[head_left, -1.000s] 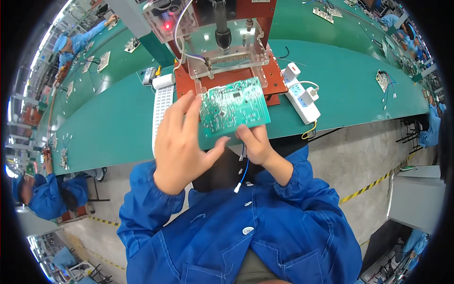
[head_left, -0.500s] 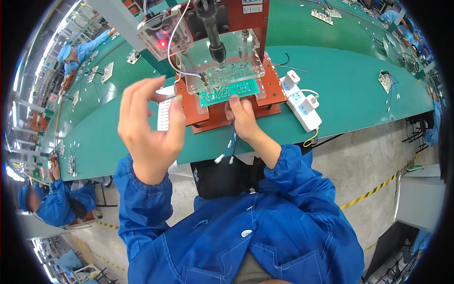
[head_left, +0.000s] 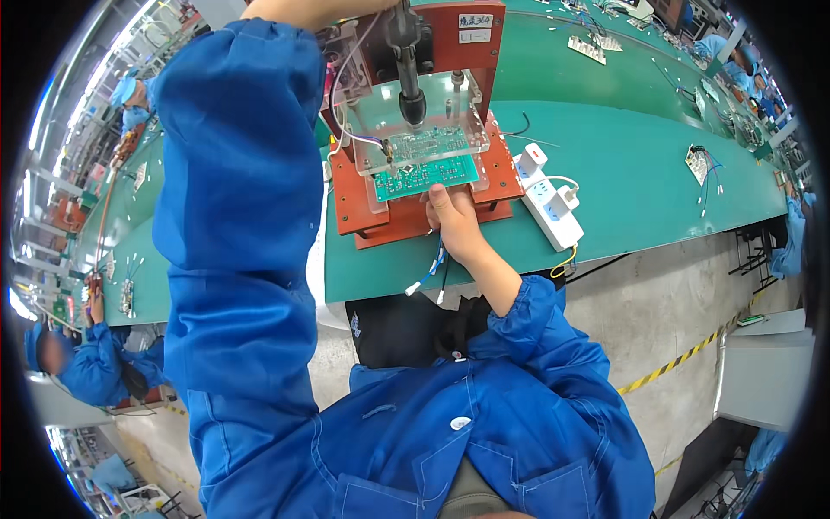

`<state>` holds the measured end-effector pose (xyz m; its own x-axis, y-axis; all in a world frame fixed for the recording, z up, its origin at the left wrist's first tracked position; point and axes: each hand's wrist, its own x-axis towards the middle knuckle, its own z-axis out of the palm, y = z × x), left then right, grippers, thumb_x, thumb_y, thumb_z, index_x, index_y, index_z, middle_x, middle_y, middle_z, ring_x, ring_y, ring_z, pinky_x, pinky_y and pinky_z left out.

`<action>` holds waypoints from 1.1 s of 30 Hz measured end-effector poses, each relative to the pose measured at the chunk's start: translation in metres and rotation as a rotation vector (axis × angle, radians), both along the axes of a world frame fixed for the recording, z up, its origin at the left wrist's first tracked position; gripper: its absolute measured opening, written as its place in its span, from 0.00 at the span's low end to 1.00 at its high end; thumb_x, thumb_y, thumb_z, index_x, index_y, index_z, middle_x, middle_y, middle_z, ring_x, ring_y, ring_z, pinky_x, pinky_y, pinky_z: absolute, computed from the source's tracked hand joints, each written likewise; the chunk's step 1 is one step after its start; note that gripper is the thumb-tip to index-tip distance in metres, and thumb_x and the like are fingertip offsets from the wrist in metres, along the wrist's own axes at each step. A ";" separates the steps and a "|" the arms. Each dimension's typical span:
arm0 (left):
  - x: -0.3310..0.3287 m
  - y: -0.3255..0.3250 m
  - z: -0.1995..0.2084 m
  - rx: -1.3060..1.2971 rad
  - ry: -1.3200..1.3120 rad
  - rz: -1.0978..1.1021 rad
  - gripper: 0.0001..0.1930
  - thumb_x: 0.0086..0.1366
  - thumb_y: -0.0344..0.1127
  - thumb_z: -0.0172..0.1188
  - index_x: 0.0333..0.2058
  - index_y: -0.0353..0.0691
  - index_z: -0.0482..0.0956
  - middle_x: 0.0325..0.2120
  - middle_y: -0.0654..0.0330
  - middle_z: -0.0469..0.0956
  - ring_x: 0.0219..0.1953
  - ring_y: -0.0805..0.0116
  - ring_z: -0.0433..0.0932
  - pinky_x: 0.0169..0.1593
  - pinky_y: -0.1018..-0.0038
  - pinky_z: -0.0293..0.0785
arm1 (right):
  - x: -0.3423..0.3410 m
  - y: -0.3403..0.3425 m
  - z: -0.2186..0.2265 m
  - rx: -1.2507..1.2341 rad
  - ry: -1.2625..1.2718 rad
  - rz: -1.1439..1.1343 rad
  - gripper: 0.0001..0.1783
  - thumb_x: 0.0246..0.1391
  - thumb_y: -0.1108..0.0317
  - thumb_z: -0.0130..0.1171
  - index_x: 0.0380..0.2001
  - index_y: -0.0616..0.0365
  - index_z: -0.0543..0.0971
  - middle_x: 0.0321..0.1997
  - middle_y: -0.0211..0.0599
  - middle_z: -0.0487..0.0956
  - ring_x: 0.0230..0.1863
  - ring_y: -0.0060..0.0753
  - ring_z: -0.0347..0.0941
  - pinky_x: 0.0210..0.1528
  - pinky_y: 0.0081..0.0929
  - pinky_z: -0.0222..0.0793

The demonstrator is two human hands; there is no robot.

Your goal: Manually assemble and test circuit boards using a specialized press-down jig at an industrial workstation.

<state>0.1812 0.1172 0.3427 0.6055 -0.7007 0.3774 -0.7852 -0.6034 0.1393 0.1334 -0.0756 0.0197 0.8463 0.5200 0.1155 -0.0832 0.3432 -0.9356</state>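
Observation:
A green circuit board [head_left: 415,180] lies on the red-orange press fixture [head_left: 356,206], its front edge sticking out toward me. My right hand [head_left: 455,223] is closed on that edge, thumb on top and fingers underneath. Blue, white and black wires [head_left: 437,264] with white connectors hang below this hand. Over the board's rear part sits a clear acrylic plate [head_left: 432,149], under a black-tipped rod [head_left: 411,104]. My left arm reaches up beside the fixture. Only part of my left hand [head_left: 303,10] shows at the top edge, near the press's upper part; its fingers are out of sight.
A white power strip [head_left: 552,208] with plugs stands right of the fixture on the green table [head_left: 640,186]. Farther right lies a wired board [head_left: 699,164]; more boards [head_left: 588,49] lie at the back. Co-workers in blue [head_left: 99,368] sit at the left.
My left hand has gone from in front of the fixture's left side up to the top edge of the view. My right hand keeps hold of the circuit board.

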 end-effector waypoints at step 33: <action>-0.282 -0.006 -0.327 -0.488 0.016 1.371 0.43 0.57 0.35 0.73 0.65 0.25 0.60 0.58 0.38 0.71 0.64 0.41 0.67 0.65 0.53 0.64 | -0.091 0.003 0.029 -0.479 -0.929 0.134 0.13 0.51 0.75 0.66 0.41 0.63 0.82 0.42 0.45 0.80 0.41 0.45 0.79 0.44 0.33 0.75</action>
